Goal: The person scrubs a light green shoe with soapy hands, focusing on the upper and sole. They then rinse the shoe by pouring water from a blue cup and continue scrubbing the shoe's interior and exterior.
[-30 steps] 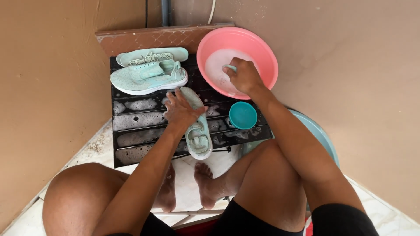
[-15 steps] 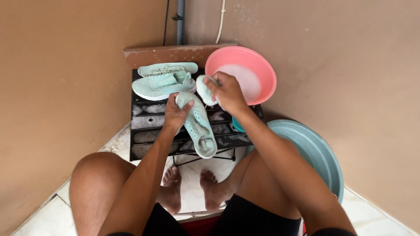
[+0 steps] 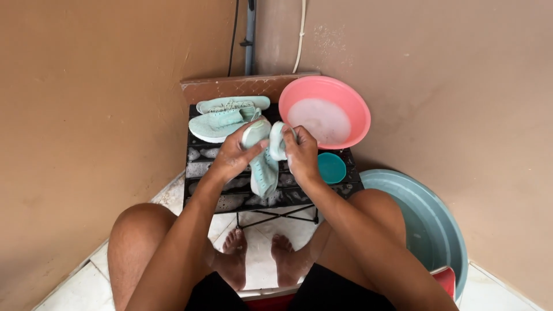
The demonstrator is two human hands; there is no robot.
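The large grey-blue plastic tub [image 3: 429, 230] is cut off by the person's right leg; the red stool [image 3: 446, 280] is mostly hidden.

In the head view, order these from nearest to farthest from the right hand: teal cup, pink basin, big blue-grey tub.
From the right hand:
1. Teal cup, just right of it on the black table.
2. Pink basin, behind, near the wall.
3. Big blue-grey tub, on the floor, far right.

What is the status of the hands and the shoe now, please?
Left hand grips the mint shoe over the black table. Right hand presses a pale cloth on it. Nothing in the way.
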